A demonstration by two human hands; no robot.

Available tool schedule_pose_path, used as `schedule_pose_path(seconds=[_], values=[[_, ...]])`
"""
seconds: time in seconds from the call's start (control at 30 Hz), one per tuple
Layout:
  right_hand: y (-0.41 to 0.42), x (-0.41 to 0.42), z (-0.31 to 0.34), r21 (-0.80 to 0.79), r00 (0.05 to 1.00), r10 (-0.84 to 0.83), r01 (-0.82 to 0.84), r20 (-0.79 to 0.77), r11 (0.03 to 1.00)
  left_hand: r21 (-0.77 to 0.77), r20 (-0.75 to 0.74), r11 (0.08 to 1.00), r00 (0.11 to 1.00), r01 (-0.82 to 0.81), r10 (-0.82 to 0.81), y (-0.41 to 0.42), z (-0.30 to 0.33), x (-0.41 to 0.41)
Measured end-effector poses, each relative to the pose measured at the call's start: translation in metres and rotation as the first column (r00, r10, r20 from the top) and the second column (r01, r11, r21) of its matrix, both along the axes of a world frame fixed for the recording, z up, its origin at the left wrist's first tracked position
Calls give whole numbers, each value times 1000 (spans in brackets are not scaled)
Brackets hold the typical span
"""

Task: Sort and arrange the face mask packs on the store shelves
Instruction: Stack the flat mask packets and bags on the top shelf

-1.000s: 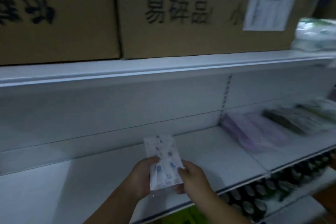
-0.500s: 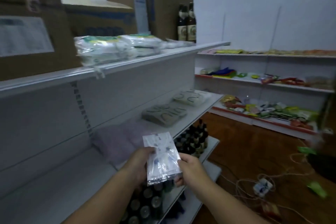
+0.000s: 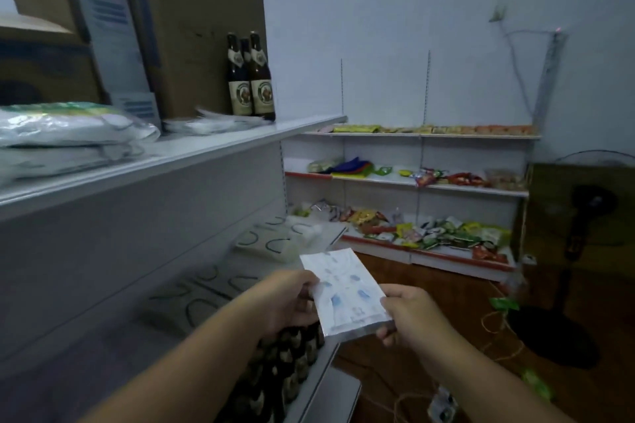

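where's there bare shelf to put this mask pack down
The white mask pack is held by the left hand and right hand. Bare patch: the middle shelf left of the grey packs. Crowded: further along, the white packs fill the shelf end, and bottles pack the shelf below.

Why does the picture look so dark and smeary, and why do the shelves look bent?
Head view: the room is dim with a bluish cast; the near shelf and the packs at left are smeared by motion blur; the wide lens bows the shelf lines; the mask pack, held by the left hand and right hand, is fairly sharp, its print blurred.
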State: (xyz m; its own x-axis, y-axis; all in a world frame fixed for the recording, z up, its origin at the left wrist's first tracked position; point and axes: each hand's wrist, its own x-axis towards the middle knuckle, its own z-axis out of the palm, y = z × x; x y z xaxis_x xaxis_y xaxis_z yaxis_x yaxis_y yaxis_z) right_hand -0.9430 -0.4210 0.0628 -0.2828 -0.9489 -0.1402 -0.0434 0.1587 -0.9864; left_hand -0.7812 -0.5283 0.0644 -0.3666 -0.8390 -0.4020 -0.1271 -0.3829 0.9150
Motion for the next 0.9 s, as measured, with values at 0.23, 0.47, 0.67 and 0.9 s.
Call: schedule_pose_path(seconds=[0.23, 0.47, 0.67, 0.9], values=[[-98, -70, 128, -199, 995, -77, 64, -62, 978, -262, -67, 960, 990, 104, -125, -92, 141, -57], [-219, -77, 224, -340, 997, 57, -73, -57, 938, -480, -9, 875, 998, -58, 62, -170, 260, -43], [-340, -26, 243, -339, 928, 369, -363, -48, 868, -571, -232, 566, 778, -595, 584, -241, 277, 10], [-438, 67, 250, -387, 758, 508, -649, -410, 655, -594, -296, 143, 381, -791, 876, -276, 252, 86]])
